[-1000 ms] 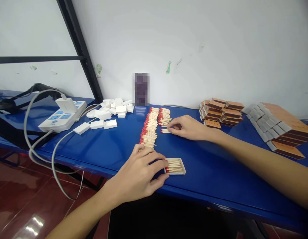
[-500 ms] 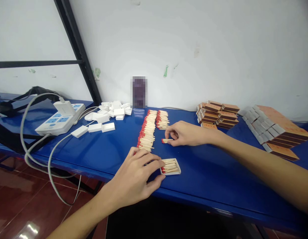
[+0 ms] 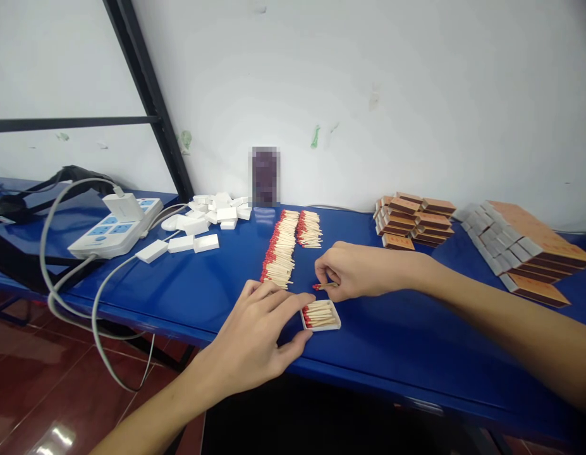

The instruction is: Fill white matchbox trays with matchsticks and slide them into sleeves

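A small white matchbox tray (image 3: 339, 322), part filled with red-tipped matches (image 3: 321, 314), lies near the table's front edge. My left hand (image 3: 268, 335) grips the tray's left end between thumb and index finger. Just behind the tray, my right hand (image 3: 352, 272) pinches a few matches (image 3: 322, 287) between thumb and fingers, their red heads pointing left. Beyond my left hand a long row of loose matches (image 3: 279, 253) runs back toward the wall. Beside it on the right is a shorter group of matches (image 3: 310, 229).
White empty trays (image 3: 206, 242) are heaped at the back left, near a power strip (image 3: 115, 227) with looping cables. Orange matchbox sleeves (image 3: 432, 221) stand stacked at the back right, and a larger stack of matchboxes (image 3: 534, 240) sits farther right. All rest on a blue table (image 3: 392, 360).
My right hand has brought its matches nearer, down to just behind the tray. The tray has shifted slightly left, with my left hand still at its end.
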`<action>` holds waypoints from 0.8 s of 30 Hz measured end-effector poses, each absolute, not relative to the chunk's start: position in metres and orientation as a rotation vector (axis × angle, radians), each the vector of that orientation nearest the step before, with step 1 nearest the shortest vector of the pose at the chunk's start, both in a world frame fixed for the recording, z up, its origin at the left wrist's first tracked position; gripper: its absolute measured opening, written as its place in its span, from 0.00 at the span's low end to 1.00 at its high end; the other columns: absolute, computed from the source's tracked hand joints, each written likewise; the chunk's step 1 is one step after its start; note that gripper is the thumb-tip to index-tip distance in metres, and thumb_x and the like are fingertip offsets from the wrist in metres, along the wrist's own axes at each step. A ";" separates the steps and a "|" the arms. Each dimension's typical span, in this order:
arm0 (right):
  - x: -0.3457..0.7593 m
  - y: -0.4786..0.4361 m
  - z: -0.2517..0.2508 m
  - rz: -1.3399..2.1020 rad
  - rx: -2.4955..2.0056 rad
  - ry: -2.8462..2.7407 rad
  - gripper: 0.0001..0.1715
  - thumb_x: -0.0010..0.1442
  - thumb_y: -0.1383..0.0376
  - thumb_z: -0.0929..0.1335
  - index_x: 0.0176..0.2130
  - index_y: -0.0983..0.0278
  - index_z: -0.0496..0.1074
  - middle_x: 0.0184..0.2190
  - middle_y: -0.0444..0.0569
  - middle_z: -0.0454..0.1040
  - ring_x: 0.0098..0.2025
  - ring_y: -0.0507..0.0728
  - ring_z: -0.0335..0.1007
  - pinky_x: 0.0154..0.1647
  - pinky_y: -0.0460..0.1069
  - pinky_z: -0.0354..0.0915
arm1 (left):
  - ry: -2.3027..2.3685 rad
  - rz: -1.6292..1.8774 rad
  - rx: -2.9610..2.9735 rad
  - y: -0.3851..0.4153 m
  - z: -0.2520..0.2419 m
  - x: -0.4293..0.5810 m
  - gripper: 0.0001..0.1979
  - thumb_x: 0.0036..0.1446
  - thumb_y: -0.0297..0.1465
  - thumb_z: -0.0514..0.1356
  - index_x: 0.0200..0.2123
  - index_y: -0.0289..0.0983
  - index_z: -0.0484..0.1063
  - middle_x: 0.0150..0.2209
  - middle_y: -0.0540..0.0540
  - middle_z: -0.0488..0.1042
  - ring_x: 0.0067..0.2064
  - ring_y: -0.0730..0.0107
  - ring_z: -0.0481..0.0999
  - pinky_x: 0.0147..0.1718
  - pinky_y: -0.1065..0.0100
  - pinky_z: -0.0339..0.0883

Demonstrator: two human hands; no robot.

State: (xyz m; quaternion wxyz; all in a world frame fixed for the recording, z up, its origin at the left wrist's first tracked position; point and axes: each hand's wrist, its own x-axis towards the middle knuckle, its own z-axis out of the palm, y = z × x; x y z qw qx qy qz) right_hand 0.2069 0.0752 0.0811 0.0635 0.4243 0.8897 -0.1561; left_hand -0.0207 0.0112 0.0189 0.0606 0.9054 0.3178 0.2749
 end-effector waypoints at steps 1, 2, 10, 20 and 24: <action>0.207 0.076 0.082 -0.469 1.284 2.688 0.05 0.51 0.62 0.68 0.28 0.62 0.71 0.22 0.42 0.70 0.26 0.52 0.63 0.25 0.47 0.53 | 0.972 0.829 2.729 0.011 0.019 -0.020 0.13 0.62 0.31 0.62 0.49 0.41 0.67 0.45 0.50 0.76 0.46 0.63 0.71 0.45 0.60 0.56; 0.208 0.076 0.082 -0.469 1.284 2.692 0.05 0.51 0.62 0.68 0.28 0.62 0.71 0.21 0.41 0.70 0.25 0.51 0.62 0.25 0.47 0.53 | 0.982 0.825 2.718 0.011 0.019 -0.020 0.11 0.61 0.31 0.62 0.47 0.40 0.68 0.44 0.50 0.77 0.45 0.63 0.71 0.45 0.60 0.56; 0.201 0.059 0.097 -0.691 1.255 2.744 0.06 0.50 0.62 0.70 0.30 0.62 0.73 0.21 0.40 0.69 0.22 0.49 0.60 0.23 0.46 0.54 | 1.012 0.812 2.679 0.011 0.019 -0.020 0.08 0.61 0.31 0.62 0.42 0.40 0.65 0.40 0.50 0.76 0.43 0.62 0.70 0.43 0.60 0.56; 0.187 0.042 0.092 -0.750 1.146 2.742 0.06 0.55 0.65 0.68 0.31 0.63 0.77 0.20 0.42 0.72 0.23 0.50 0.62 0.22 0.46 0.52 | 0.984 0.768 2.704 0.012 0.020 -0.020 0.05 0.64 0.32 0.60 0.40 0.40 0.66 0.41 0.49 0.75 0.44 0.62 0.71 0.44 0.60 0.55; 0.191 0.044 0.096 -0.717 1.134 2.720 0.09 0.57 0.64 0.67 0.32 0.63 0.78 0.19 0.42 0.71 0.20 0.49 0.59 0.22 0.47 0.51 | 0.969 0.742 2.720 0.011 0.021 -0.020 0.04 0.64 0.32 0.59 0.41 0.40 0.67 0.42 0.49 0.76 0.45 0.62 0.72 0.45 0.60 0.55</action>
